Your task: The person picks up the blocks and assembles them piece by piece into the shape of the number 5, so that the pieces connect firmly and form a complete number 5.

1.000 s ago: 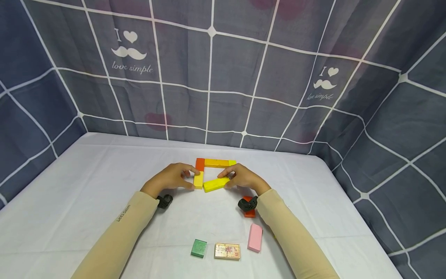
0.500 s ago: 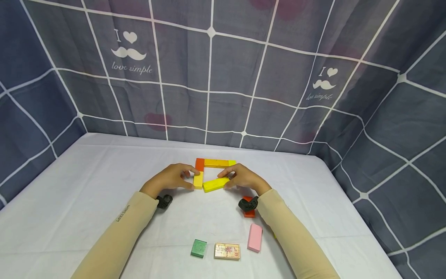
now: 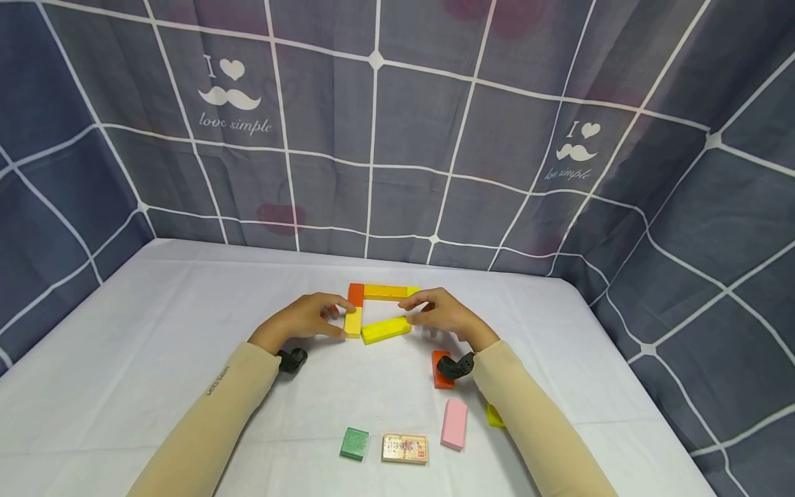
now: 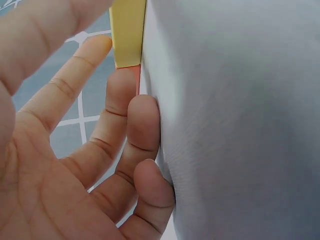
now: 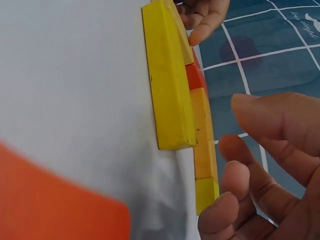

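Observation:
The left hand point(image 3: 304, 315) has its index finger and thumb at the two ends of a pale yellow block point(image 3: 352, 323), steadying it on the white cloth. This block meets an orange-red block point(image 3: 356, 295) at its far end. A bright yellow block point(image 3: 386, 330) lies slanted, with one end close to the pale block's near end. Just right of it, the right hand point(image 3: 444, 315) is held with its fingers parted and nothing between them. Behind are an orange-yellow block point(image 3: 385, 293) and a small yellow block point(image 5: 207, 195), partly covered by the right hand in the head view.
Nearer lie another orange-red block point(image 3: 442, 378) partly under the right wrist device, a pink block point(image 3: 454, 424), a green block point(image 3: 355, 443), a printed wooden block point(image 3: 405, 449), and a yellow-green block point(image 3: 495, 415) half hidden by the sleeve. A grey grid curtain point(image 3: 323, 186) backs the table.
The right hand has let go of the bright yellow block and moved slightly right, its fingers now spread. The left hand and the blocks hold their places.

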Motion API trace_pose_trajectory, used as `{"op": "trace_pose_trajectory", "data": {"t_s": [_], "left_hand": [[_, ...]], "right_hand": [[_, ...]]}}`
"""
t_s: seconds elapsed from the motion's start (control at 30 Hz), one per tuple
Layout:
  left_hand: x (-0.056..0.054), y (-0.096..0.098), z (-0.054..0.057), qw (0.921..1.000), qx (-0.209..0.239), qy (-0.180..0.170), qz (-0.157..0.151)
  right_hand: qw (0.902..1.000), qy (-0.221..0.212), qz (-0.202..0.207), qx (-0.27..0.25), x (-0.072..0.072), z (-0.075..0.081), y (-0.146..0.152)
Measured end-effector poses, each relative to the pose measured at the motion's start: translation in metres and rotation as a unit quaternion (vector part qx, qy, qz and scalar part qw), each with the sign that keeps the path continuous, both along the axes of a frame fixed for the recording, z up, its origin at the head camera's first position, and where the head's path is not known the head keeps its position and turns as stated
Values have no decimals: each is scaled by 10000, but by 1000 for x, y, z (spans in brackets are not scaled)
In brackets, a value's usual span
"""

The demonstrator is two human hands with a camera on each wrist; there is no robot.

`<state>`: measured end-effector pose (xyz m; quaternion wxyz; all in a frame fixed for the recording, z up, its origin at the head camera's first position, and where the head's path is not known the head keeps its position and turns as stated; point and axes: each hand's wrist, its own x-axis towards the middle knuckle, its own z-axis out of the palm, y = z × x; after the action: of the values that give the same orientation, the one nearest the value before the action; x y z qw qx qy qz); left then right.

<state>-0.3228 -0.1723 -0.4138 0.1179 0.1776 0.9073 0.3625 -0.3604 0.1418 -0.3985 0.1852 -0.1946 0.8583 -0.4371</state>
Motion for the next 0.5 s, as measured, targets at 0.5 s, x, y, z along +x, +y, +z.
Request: {"op": "trace_pose_trajectory", "data": {"t_s": [0.5], "left_hand": [[0,-3,-2,9998,170,-27,-55]], "right_hand": [[9986,244,-374,-281,6,0,53]]}}
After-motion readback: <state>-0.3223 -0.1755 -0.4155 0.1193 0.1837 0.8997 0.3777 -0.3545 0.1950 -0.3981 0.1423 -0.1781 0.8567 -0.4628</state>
